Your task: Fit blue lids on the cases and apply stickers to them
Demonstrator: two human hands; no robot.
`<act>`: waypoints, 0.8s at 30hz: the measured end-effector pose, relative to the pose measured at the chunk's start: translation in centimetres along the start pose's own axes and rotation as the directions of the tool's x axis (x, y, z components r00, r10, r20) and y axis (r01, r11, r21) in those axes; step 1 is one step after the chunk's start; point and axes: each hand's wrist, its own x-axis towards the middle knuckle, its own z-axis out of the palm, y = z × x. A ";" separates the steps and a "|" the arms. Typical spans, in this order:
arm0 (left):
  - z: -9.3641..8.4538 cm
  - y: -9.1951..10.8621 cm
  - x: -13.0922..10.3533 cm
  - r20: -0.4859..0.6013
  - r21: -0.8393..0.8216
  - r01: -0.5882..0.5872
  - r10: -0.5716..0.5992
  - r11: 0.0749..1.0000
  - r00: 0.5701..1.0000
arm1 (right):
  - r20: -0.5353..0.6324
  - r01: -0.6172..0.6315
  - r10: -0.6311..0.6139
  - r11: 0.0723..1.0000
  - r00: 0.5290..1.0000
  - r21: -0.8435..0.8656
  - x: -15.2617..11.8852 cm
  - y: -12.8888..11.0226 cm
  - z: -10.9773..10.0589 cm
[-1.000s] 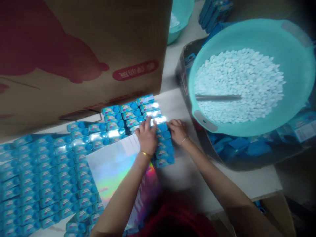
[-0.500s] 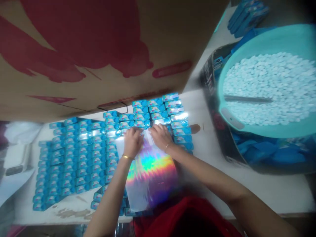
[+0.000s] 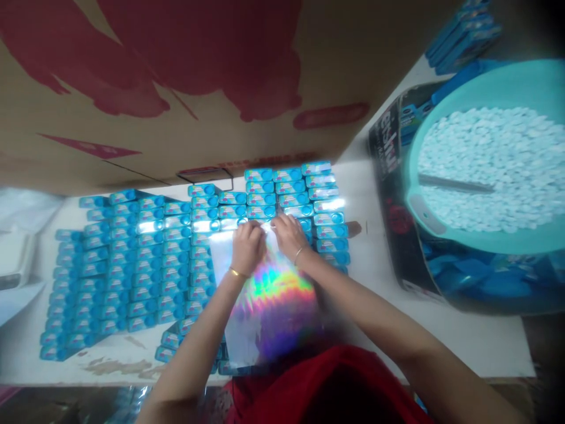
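Note:
A shiny holographic sheet (image 3: 276, 312), showing rainbow glare, lies over part of the rows of small blue boxes (image 3: 145, 265) in front of me. My left hand (image 3: 248, 244) pinches its far edge near the middle. Close beside it, my right hand (image 3: 288, 235) grips the same edge, fingers curled and thumb toward the left hand. The fingertips of both hands almost meet. What lies directly under the sheet is hidden. Blue boxes stand in stacked rows to the left, beyond and to the right of the hands.
A large printed cardboard box (image 3: 185, 76) rises behind the rows. At right, a turquoise basin (image 3: 428, 218) full of pale tablets, with a dark stick (image 3: 454, 182) in it, rests above a black container (image 3: 391, 194) of blue packets. More blue boxes (image 3: 463, 38) are stacked at the back right.
The camera view has shifted slightly. Both hands keep hold of the sheet's far edge and have drawn closer together, the left one moving right.

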 end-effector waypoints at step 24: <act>3.0 12.9 5.5 0.013 -0.731 0.324 -0.462 0.601 0.887 | -0.235 -0.245 0.391 0.843 0.890 0.478 -7.8 9.3 -10.5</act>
